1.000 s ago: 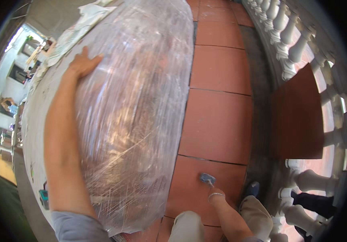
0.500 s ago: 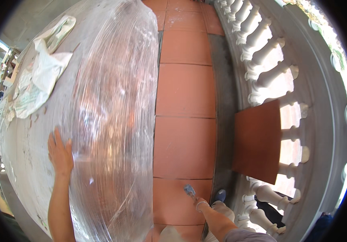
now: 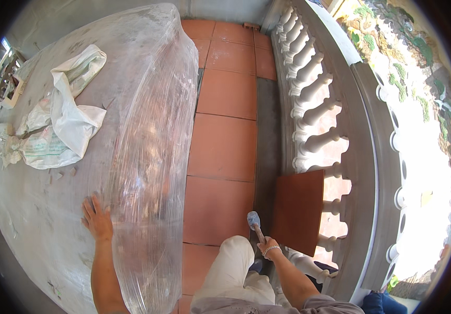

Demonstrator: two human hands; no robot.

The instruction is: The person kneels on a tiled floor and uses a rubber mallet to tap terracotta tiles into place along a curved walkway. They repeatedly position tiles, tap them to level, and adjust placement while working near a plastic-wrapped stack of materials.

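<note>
My left hand (image 3: 97, 219) rests with fingers spread on a large plastic-wrapped block (image 3: 147, 157) along the left. My right hand (image 3: 268, 246) grips a mallet (image 3: 253, 220) by its handle, its grey head over the strip beside the red floor tiles (image 3: 220, 204). A loose red tile (image 3: 294, 209) leans against the white balusters just beyond that hand, to the right. My bent leg in pale trousers is below, near the mallet.
A crumpled white sack (image 3: 65, 136) and small fragments lie on the wrapped block. A railing with white balusters (image 3: 317, 91) runs along the right, with a bright planted area past it. A grey wall (image 3: 220, 9) closes the far end, and a dark strip (image 3: 266, 131) borders the tiles.
The view has shifted, showing more of the far end and railing. My left hand has moved back toward me along the block. The mallet is angled more upright, and my knee has come forward.
</note>
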